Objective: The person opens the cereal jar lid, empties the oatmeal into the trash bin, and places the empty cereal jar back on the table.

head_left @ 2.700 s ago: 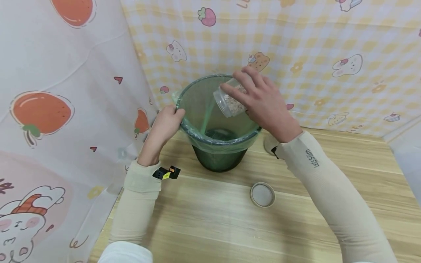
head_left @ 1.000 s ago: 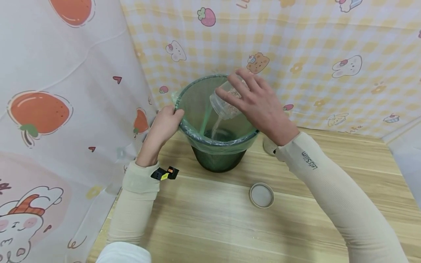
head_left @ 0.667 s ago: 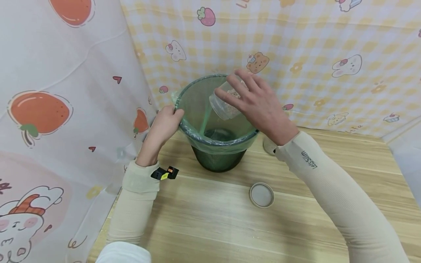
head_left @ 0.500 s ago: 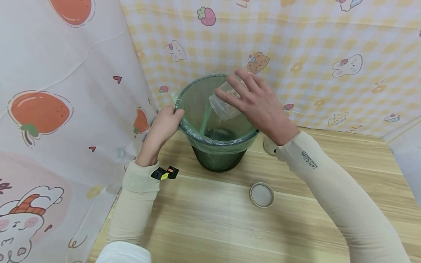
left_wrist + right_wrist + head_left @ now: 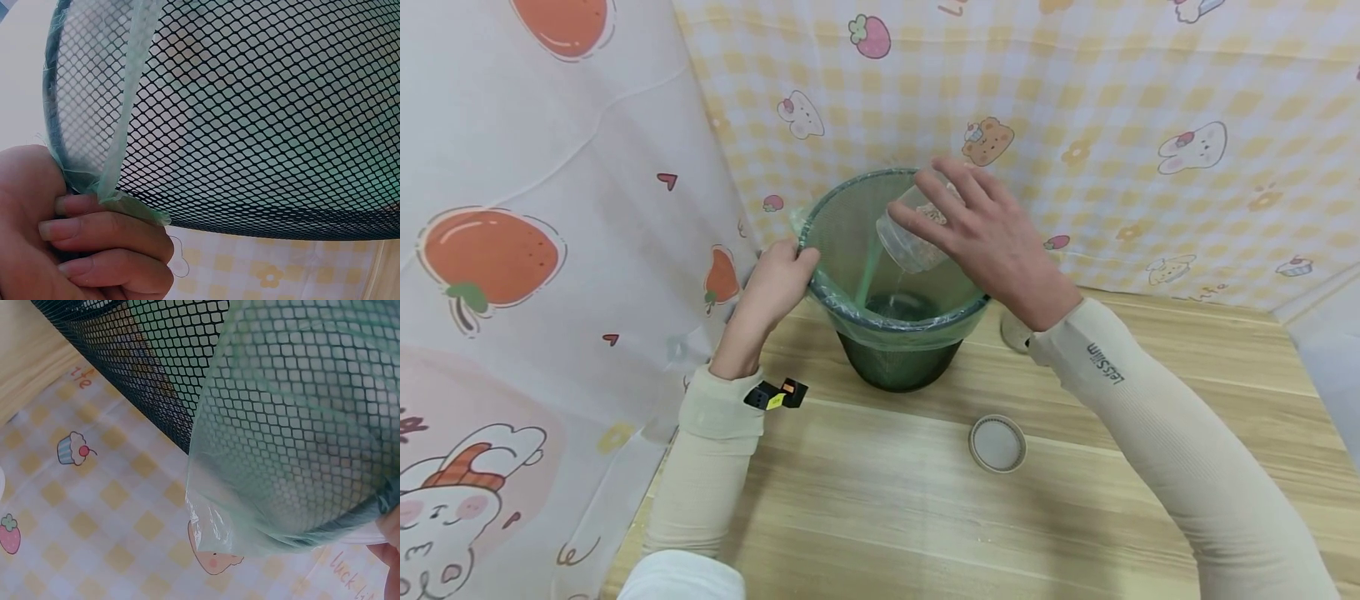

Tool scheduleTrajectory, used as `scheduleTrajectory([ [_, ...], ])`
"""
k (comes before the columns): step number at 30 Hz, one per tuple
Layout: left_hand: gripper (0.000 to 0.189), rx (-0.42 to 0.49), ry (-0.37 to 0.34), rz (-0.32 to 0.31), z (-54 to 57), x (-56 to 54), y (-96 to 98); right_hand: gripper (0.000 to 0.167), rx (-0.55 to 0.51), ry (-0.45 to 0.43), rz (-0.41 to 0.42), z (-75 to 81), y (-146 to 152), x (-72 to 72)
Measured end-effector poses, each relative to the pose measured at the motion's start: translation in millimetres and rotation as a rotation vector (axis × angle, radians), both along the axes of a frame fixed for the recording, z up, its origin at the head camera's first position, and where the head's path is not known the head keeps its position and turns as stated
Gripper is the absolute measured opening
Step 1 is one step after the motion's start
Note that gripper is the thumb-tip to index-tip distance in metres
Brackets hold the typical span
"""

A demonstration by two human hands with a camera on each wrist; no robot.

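A dark mesh wastebasket point(image 5: 898, 362) stands on the table, lined with a thin green plastic bag point(image 5: 842, 221) folded over its rim. At the rim's left side, my left hand point(image 5: 777, 279) grips the edge; in the left wrist view its curled fingers point(image 5: 109, 234) lie below the bag's gathered edge. My right hand point(image 5: 988, 229) holds a clear jar point(image 5: 906, 242) from above, mouth tipped down and left inside the basket's opening. Pale flakes show in the jar, and a thin trickle falls from it. In the right wrist view only part of the hand point(image 5: 392, 550) shows.
A round lid point(image 5: 997, 444) lies on the wooden table point(image 5: 865, 500) in front of the basket. Another round clear container point(image 5: 1013, 333) is partly hidden behind the right wrist. Patterned cloth point(image 5: 1120, 100) hangs close behind and to the left.
The right hand has shifted slightly left and tipped the jar further. A thicker stream fell one second ago; now only a thin trickle falls, and fewer flakes show inside. The left hand stays put.
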State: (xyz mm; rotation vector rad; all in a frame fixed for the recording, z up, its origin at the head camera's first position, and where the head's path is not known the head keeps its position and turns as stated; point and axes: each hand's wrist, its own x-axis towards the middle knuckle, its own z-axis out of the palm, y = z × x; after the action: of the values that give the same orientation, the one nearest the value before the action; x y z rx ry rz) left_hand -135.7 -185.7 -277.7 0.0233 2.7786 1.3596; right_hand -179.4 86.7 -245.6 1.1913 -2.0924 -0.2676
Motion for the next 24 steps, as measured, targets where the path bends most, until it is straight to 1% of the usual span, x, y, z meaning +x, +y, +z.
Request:
scheduleTrajectory([
  [5,0.028,-0.003,0.003,0.000,-0.2,-0.3,-0.7,0.066,0.018,0.016,0.000,1.5,-1.0,0.0],
  [11,0.029,0.002,0.005,0.002,0.8,-0.1,-0.5,0.066,0.016,0.010,0.000,1.1,-1.2,0.6],
  [18,0.029,-0.007,0.006,0.003,1.5,0.2,0.0,0.066,0.032,0.035,-0.012,1.8,-1.2,1.8],
  [24,0.029,-0.018,0.002,0.001,1.4,0.8,0.5,0.069,0.062,0.043,-0.018,1.8,-1.0,3.0],
])
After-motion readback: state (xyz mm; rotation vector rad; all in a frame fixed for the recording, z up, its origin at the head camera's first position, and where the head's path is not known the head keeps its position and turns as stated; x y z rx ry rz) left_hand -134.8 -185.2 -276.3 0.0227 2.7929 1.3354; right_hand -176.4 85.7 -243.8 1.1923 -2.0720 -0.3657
